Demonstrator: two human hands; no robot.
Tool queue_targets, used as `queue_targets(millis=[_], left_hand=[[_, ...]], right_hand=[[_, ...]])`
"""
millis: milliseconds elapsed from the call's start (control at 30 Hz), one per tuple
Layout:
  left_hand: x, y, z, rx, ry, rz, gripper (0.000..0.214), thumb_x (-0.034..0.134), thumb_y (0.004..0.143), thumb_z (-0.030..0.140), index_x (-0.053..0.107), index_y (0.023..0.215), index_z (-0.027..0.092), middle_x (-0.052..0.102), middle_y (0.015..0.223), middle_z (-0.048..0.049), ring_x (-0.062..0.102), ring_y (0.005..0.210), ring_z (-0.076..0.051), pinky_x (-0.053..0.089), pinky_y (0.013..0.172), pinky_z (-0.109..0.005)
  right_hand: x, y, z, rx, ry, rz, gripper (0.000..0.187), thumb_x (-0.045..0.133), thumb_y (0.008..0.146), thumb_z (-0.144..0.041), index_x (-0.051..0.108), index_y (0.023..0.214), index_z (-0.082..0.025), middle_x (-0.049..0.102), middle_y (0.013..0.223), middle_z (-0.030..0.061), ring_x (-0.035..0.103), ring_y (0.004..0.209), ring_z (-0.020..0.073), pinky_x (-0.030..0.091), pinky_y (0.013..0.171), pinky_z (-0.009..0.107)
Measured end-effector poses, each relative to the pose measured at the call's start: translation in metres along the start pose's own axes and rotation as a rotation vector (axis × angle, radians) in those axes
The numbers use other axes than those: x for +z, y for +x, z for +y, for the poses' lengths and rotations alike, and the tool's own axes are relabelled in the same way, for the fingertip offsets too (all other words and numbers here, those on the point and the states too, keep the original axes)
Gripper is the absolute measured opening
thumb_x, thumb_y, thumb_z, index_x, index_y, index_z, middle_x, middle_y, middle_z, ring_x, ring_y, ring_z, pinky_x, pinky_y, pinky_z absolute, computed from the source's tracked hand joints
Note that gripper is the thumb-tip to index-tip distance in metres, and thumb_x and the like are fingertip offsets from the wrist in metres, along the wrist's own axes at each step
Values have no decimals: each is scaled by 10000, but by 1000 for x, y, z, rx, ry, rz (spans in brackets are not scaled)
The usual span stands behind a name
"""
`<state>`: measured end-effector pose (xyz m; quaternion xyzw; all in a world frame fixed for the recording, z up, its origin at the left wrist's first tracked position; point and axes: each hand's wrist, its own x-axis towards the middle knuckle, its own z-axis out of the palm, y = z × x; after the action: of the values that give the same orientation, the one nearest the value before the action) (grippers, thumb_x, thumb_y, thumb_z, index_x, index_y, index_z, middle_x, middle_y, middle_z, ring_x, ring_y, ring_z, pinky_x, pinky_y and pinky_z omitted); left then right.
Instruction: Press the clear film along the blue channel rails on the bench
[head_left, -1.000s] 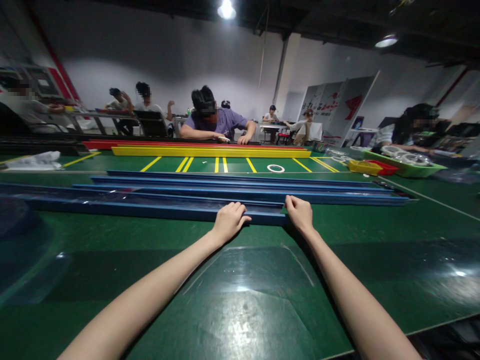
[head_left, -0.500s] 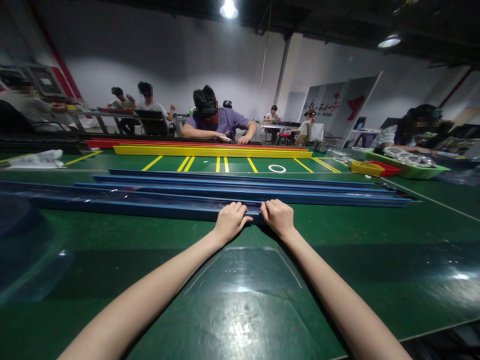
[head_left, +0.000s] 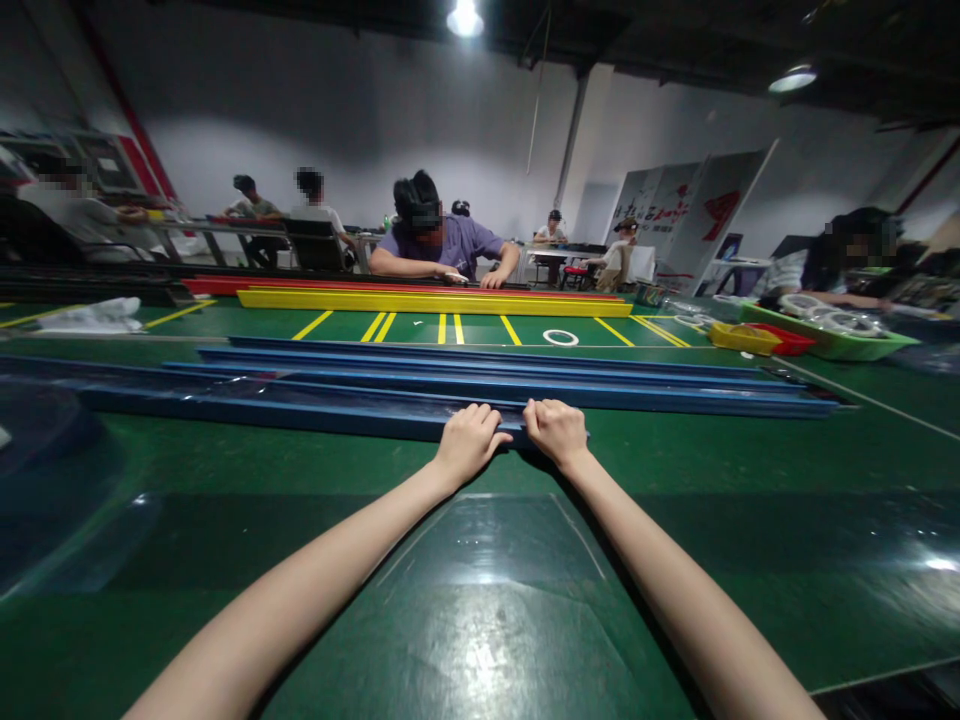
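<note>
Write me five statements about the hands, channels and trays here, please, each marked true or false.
1. The left hand and right hand both touch the nearest blue channel. True.
2. The left hand is closer to that channel's right-hand end. False: the right hand is closer.
3. A white ring lies between the blue channels and the yellow channel. True.
4. The yellow channel is nearest the person. False: it lies beyond the blue ones.
5. The yellow tray sits left of the green tray. True.

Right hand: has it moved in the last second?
Yes. Against the white ring, the right hand has shifted left along the front blue rail, nearer the left hand.
</note>
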<state>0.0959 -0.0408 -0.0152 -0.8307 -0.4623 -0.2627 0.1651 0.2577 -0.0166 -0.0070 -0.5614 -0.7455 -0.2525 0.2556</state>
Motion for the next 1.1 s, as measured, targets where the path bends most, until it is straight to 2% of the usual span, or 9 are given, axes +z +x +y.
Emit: queue_targets(millis=[200,600,1100], left_hand=[[0,1,1,-10,16,5,265,459,811,433,513,810,174,556,795,-37,493,763,-180,362,638,-279],[-2,1,1,-4,-19,6,239,458,818,411,502,790,177,560,790,-39,487,759,-177,368,648,-283],[-4,-1,1,32,-36,8,262,438,826,420,508,881,173,557,808,-41,506,789,-177,367,669,-282]], right_hand=[[1,-1,-3,83,-14,0,423,309,826,-278,620,574,-141,628,591,86,513,503,132,179,461,259],[-3,-3,-7,-29,29,96,406,316,824,-255,581,533,-156,572,538,59,460,500,100,175,480,266],[1,2,-5,-42,11,24,424,302,826,-247,603,550,-132,603,547,87,499,487,124,176,465,267]])
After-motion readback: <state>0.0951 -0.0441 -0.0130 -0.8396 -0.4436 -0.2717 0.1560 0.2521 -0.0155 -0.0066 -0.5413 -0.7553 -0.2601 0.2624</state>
